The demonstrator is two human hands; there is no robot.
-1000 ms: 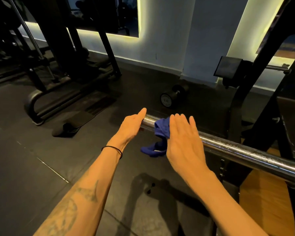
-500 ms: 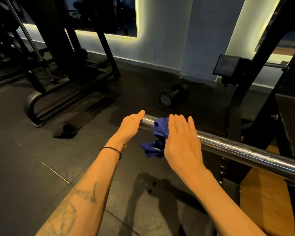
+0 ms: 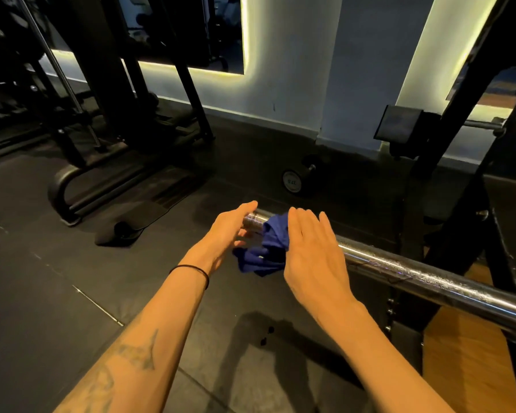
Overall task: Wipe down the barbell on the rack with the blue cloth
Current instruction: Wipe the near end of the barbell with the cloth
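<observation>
A chrome barbell (image 3: 423, 277) runs from the middle of the view down to the right edge, resting on a black rack (image 3: 447, 138). A crumpled blue cloth (image 3: 268, 248) hangs over the bar near its left end. My right hand (image 3: 313, 248) lies flat with straight fingers, pressing the cloth against the bar. My left hand (image 3: 230, 234) sits at the bar's tip, fingers straight, its thumb touching the cloth's lower edge.
A dumbbell (image 3: 292, 181) lies on the dark rubber floor by the wall behind the bar. A black machine frame (image 3: 81, 186) stands to the left. A wooden platform (image 3: 465, 368) shows under the rack at the lower right.
My left hand has slid back a little from the bar's tip toward the cloth. My right hand has stayed flat on the cloth with almost no shift.
</observation>
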